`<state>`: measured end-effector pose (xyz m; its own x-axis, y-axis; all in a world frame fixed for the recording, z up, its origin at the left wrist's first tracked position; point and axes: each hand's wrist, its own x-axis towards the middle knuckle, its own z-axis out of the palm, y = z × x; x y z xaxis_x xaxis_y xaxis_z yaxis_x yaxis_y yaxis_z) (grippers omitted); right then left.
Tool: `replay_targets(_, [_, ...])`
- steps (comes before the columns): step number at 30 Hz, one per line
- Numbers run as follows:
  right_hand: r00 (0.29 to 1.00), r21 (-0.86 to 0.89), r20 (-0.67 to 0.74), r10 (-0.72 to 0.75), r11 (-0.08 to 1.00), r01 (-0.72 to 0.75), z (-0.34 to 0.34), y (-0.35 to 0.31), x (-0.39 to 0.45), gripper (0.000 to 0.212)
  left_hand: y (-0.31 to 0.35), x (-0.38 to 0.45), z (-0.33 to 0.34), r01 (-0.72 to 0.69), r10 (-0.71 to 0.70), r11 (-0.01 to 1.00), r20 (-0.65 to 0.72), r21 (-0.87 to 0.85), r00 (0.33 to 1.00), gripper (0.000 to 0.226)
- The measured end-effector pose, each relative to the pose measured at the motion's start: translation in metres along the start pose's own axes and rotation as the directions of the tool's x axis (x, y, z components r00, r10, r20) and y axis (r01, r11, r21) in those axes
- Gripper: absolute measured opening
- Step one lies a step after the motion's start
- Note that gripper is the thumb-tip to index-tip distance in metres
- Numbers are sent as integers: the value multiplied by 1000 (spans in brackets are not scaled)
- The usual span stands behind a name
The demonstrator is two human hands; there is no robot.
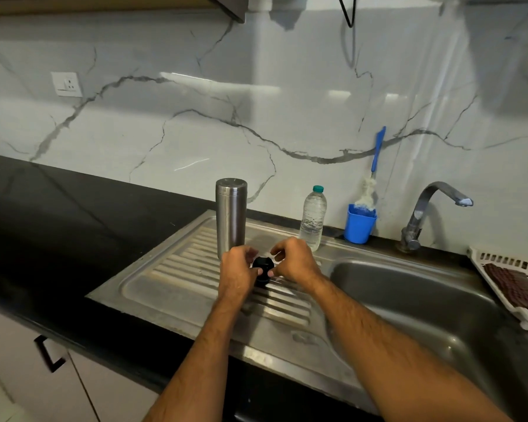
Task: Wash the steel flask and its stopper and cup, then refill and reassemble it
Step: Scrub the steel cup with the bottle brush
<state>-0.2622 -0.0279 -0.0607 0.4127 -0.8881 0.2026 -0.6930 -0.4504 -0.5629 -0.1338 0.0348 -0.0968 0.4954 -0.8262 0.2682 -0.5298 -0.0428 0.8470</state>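
Black tabletop [73, 220] carries steel sink [415, 303] with ribbed drainboard [177, 275] at its left. Steel flask [230, 219] stands upright on drainboard, near back edge. Plastic water bottle [313, 219] just right of flask, blue cup [359, 225] with bottle brush [371, 181] beyond it. Both hands above drainboard, in front of flask — left hand [237, 269] and right hand [294, 260] grip small black stopper [262, 268] between them, fingers curled round it from both sides.
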Motion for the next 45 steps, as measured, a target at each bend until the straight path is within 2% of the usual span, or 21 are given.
replay_targets(5, [984,51,-175,41,998,-33,-31,14,6,34,28,7,9,-58,58,998,-24,22,998,48])
replay_targets(8, [965,27,-243,95,995,-91,-45,36,7,36,52,11,27,-111,111,991,14,76,994,50])
replay_targets(12, [974,9,-159,160,987,-161,-48,60,5,61,74,15,58,-141,129,982,100,125,987,52])
replay_targets(14, [981,28,-97,165,986,-163,-43,68,4,65,79,17,70,-120,101,982,127,146,987,51])
replay_targets(18, [989,65,-50,139,989,-136,-27,79,8,58,76,22,83,-64,34,975,141,214,989,46])
replay_targets(23, [993,117,-46,111,988,-105,-13,84,13,44,68,26,89,-40,9,958,111,283,994,20])
replay_targets(29, [990,187,-107,92,980,-71,-16,93,10,44,67,29,96,-3,-29,973,135,232,990,29])
replay_targets(34, [985,202,-166,50,979,-16,-49,105,0,61,87,22,111,69,-84,994,196,85,977,39])
replay_targets(37, [972,181,-233,6,983,37,-81,118,-10,59,97,19,133,169,-130,973,232,-155,964,51])
replay_targets(39, [962,170,-272,-10,984,58,-100,130,-13,55,107,15,146,271,-191,908,260,-320,947,54])
replay_targets(42, [951,156,-308,-5,986,56,-125,148,-17,52,125,1,164,395,-241,737,333,-548,912,34])
replay_targets(45, [942,173,-334,29,984,30,-144,164,-13,50,134,-9,182,463,-309,620,346,-633,886,18])
